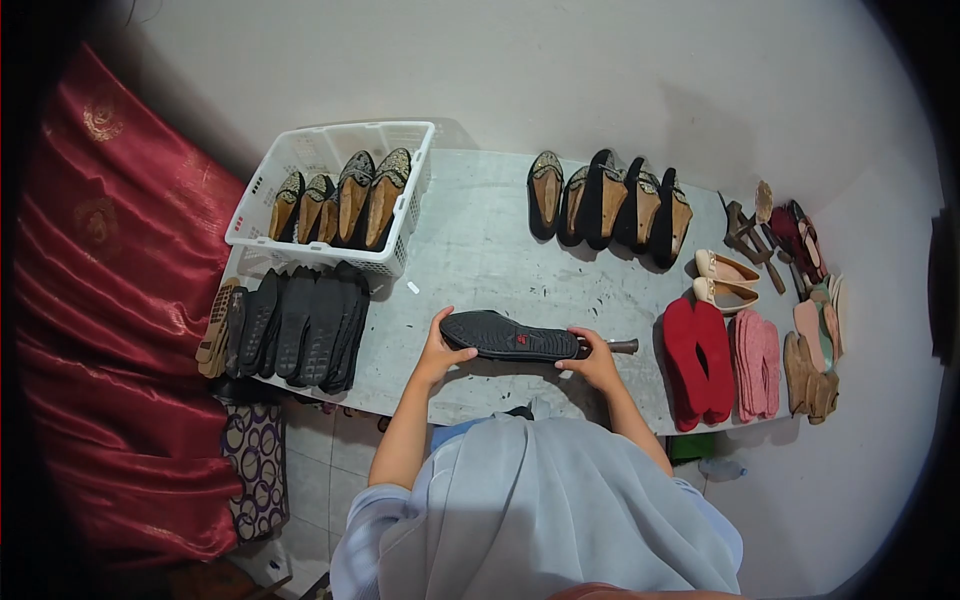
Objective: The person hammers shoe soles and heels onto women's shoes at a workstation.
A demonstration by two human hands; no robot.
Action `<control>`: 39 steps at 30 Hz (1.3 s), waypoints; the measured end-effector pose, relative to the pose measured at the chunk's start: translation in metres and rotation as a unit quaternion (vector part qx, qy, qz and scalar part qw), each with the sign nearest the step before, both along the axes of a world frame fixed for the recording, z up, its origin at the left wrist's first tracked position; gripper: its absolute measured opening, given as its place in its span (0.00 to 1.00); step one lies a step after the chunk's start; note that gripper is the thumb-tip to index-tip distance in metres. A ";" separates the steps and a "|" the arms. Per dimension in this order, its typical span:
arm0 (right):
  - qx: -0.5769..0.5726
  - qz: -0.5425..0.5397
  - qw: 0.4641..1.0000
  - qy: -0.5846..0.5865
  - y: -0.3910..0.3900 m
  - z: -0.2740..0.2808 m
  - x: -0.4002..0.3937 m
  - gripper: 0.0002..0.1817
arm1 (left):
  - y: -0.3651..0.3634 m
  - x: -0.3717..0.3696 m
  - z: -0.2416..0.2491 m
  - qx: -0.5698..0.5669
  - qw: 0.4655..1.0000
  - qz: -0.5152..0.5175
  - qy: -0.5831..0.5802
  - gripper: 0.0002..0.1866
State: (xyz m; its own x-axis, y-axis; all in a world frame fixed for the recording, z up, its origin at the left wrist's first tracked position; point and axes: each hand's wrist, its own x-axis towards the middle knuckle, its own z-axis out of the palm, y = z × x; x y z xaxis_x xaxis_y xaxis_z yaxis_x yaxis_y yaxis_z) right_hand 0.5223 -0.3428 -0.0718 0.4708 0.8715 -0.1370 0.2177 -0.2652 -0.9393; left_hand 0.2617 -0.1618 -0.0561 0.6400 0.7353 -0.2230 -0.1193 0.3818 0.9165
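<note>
In the center of the frame, the left hand (438,352) grips one end of a black shoe sole (512,337) and the right hand (596,362) closes around the other end together with a small tool (622,346), so I judge this sole is in work while many wait. Black soles (300,325) lie stacked at the left; finished-looking shoes stand in the white basket (300,150) at upper left and in a row of shoes (610,205) at upper center. The grey table (470,240) stands against a pale wall, with red cloth (110,300) at the far left.
</note>
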 end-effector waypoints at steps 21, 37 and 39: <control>0.015 0.024 0.999 -0.043 -0.011 0.014 -0.010 0.40 | -0.006 -0.023 0.004 -0.023 0.998 -0.060 0.000 0.46; 0.033 0.022 0.992 0.118 -0.015 0.006 -0.010 0.42 | -0.008 -0.012 0.012 -0.103 0.993 0.006 0.056 0.30; 0.037 0.024 0.992 0.122 -0.015 0.003 -0.009 0.42 | -0.007 -0.012 0.012 -0.121 0.992 0.009 0.041 0.31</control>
State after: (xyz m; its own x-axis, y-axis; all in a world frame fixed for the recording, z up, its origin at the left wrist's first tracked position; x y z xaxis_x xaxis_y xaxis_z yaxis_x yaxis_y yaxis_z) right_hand 0.5134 -0.3582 -0.0693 0.3901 0.9036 -0.1771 -0.0079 -0.1890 -0.9819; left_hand 0.2500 -0.1692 -0.0445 0.5998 0.6652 -0.4446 -0.0577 0.5901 0.8052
